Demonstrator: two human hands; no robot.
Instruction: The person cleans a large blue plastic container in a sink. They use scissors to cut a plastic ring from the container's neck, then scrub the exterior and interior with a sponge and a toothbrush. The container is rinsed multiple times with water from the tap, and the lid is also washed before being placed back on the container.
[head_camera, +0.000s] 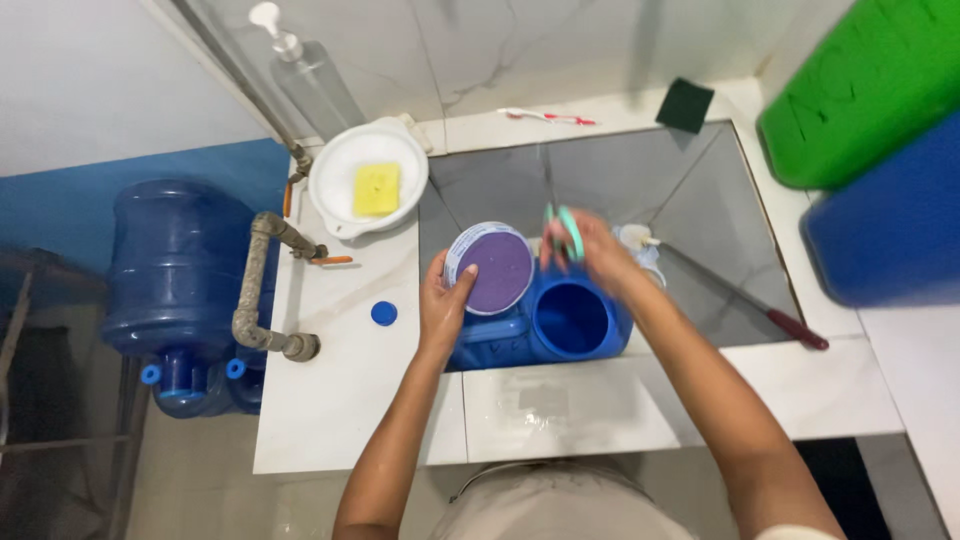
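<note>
Nearest the body, the white tiled counter edge (560, 405) runs across the front of the sink, and both forearms reach over it. The left hand (445, 300) grips the rim of a round tub (490, 268) with a purple face turned up toward the camera, fingers curled around its near edge. It sits over the sink's left front corner, touching a blue jug (570, 320) that lies there with its open mouth facing up. The right hand (585, 250) closes on a small green object (568, 232), blurred, possibly a scrubber or brush, held just beside the tub's right rim.

This looks like a washing step: the tub is steadied while the green piece is brought to it. The next stroke calls for a firm left grip and a short sweep across the purple face.

Room is tight near the front, with the jug filling that corner. Farther back the grey sink floor (640, 180) lies open, apart from a long-handled tool (745, 297) slanting right. Beyond, a white bowl (370, 178) with a yellow sponge (376, 189) sits on the left counter.
</note>
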